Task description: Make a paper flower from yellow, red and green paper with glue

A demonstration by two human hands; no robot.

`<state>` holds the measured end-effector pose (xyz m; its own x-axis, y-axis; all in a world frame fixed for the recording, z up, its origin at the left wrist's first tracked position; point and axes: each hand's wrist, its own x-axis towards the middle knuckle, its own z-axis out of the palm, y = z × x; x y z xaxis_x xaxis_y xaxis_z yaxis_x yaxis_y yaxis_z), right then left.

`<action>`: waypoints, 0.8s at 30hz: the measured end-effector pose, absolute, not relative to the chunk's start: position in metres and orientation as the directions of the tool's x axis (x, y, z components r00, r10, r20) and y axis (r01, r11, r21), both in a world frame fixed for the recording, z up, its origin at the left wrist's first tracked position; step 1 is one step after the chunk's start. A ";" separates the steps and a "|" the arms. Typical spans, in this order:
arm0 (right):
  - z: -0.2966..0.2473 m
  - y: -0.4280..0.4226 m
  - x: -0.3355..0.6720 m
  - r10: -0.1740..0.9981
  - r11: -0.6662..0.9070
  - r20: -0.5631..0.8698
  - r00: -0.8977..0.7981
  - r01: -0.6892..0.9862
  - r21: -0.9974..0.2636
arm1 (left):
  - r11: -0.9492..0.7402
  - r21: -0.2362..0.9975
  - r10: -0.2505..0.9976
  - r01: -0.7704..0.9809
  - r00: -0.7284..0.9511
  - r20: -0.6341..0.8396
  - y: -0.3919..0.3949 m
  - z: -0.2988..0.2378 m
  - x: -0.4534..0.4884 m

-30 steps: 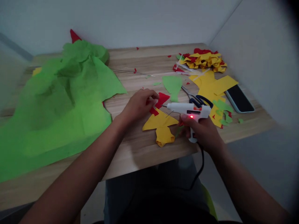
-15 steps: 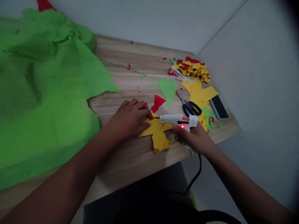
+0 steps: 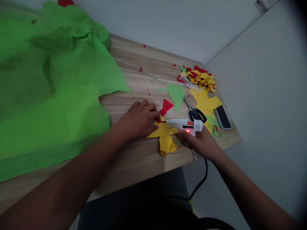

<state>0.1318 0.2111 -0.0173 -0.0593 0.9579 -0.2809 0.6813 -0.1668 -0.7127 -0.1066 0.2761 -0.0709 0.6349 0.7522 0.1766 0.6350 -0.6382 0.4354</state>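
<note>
My right hand (image 3: 199, 140) grips a white glue gun (image 3: 178, 122) with a glowing red light, its nozzle pointing left. The tip reaches the upper part of a yellow paper cutout (image 3: 163, 131) beside a small red piece. The cutout lies on the table; its lower arm is curled up. My left hand (image 3: 141, 119) is closed at the cutout's left side, thumb and bent fingers holding its edge. Part of the cutout is hidden under the fingers and the gun. A red paper scrap (image 3: 166, 107) lies just above the cutout.
A large green paper sheet (image 3: 79, 111) covers the left side of the wooden table (image 3: 134, 159). Scissors (image 3: 197, 115), a green cutout (image 3: 176, 94), yellow paper (image 3: 203, 100), a phone (image 3: 223, 117) and a pile of folded yellow-and-red flowers (image 3: 201, 79) lie to the right. A black cord (image 3: 205, 174) hangs down.
The view has shifted and turned slightly. Both hands, the glue gun and the yellow cutout keep nearly the same positions relative to each other.
</note>
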 end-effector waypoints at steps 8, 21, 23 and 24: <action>-0.015 0.217 0.133 0.969 -0.056 -0.219 -0.115 0.760 -0.648 | -0.650 0.429 0.743 0.627 0.642 0.189 0.278 -0.072 -0.107; -0.016 0.220 0.136 0.979 -0.023 -0.166 -0.120 0.740 -0.673 | -0.647 0.451 0.744 0.614 0.636 0.202 0.279 -0.075 -0.108; -0.015 0.220 0.134 0.977 -0.039 -0.181 -0.112 0.742 -0.669 | -0.648 0.459 0.743 0.608 0.637 0.206 0.280 -0.075 -0.108; -0.014 0.220 0.134 0.975 -0.046 -0.191 -0.110 0.747 -0.663 | -0.649 0.460 0.742 0.606 0.638 0.206 0.280 -0.075 -0.108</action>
